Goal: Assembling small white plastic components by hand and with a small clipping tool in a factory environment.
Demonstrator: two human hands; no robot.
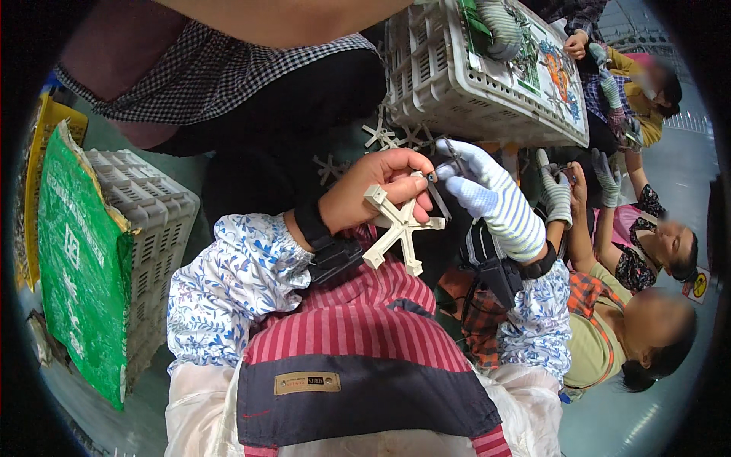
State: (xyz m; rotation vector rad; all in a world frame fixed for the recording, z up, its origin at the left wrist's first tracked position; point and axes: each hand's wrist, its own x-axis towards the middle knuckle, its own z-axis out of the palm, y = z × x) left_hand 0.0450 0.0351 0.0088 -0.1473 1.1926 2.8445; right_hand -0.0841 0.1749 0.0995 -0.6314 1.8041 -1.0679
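Note:
My left hand, bare and with a black band at the wrist, is closed on a cream plastic star-shaped piece with several arms ending in square tips. Its thumb and fingertips pinch near one arm's end. Just right of it, my right hand wears a striped knit glove. Its fingers are bent around a thin dark metal tool, whose exact kind I cannot make out. The tool's lower end is close to the left fingertips, by a small dark spot. Part of the star piece hides behind the left fingers.
More cream star pieces lie beyond my hands, beside a white slatted crate with a printed sheet on top. At left stands another crate with a green printed sack against it. Co-workers sit close on the right.

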